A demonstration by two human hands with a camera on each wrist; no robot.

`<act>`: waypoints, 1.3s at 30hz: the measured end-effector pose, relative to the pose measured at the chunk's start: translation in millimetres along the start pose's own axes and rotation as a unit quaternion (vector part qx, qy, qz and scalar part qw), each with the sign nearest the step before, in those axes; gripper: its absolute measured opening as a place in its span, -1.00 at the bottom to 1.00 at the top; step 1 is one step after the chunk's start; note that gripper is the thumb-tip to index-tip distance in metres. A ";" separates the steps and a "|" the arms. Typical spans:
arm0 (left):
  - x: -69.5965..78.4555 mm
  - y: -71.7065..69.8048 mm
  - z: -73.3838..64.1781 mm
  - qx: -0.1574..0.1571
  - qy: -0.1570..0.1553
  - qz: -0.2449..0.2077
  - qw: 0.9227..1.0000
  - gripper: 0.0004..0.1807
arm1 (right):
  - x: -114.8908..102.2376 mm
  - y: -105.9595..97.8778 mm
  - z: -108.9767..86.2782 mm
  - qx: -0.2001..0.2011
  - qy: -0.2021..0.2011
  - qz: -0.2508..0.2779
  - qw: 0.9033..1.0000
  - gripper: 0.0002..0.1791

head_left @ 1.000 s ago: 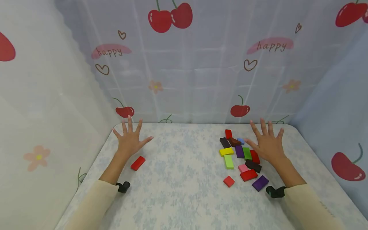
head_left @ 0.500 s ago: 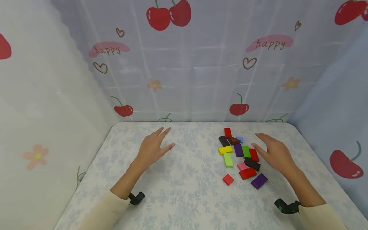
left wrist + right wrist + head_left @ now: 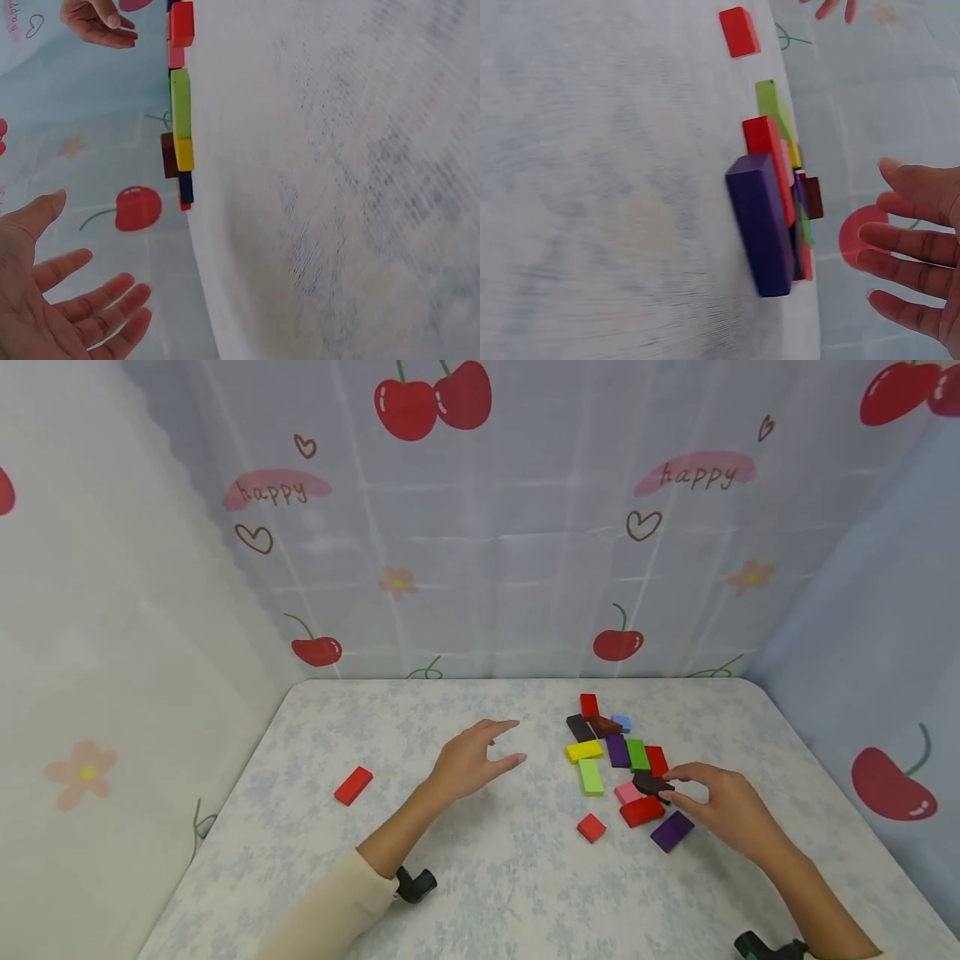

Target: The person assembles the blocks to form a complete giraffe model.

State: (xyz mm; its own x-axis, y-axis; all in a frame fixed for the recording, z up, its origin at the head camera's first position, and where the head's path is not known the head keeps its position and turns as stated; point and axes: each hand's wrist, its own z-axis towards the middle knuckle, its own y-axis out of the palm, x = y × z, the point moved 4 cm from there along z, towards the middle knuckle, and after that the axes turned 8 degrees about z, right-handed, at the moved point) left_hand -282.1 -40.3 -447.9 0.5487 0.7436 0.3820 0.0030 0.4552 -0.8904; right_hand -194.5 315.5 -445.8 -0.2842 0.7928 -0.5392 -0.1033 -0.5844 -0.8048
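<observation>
My left hand (image 3: 468, 760) hovers over the middle of the table with thumb and fingers spread apart and nothing between them. To its right lies a loose group of coloured blocks, including a light green block (image 3: 591, 777) and a yellow block (image 3: 584, 752). My right hand (image 3: 723, 806) is at the right side of this group. In the head view its thumb and forefinger overlap the end of a black block (image 3: 651, 784). The right wrist view shows those fingers (image 3: 911, 240) relaxed, holding nothing. A purple block (image 3: 761, 225) stands out nearest that camera.
A single red block (image 3: 353, 786) lies apart on the left of the table (image 3: 480, 877). A small red block (image 3: 591, 828) sits in front of the group. Printed curtains (image 3: 510, 568) rise behind and on both sides.
Both hands were spread wide near the back edge. My left hand has swept right and nearer, uncovering the red block. My right hand has come in to the black block. The blocks have stayed put.
</observation>
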 end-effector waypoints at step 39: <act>40.0 98.8 97.2 -0.117 -0.015 -0.006 0.993 -0.72 | -4.3 31.5 3.4 -0.107 -0.064 -0.080 0.989 -0.72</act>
State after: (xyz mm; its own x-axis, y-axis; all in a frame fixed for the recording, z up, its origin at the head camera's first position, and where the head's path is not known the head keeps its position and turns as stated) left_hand -341.1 82.0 -496.5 0.5230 0.7541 0.3971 0.2055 0.3406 -0.9175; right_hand -199.7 293.1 -467.9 -0.4009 0.8354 -0.3760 0.0428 -0.3929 -0.9186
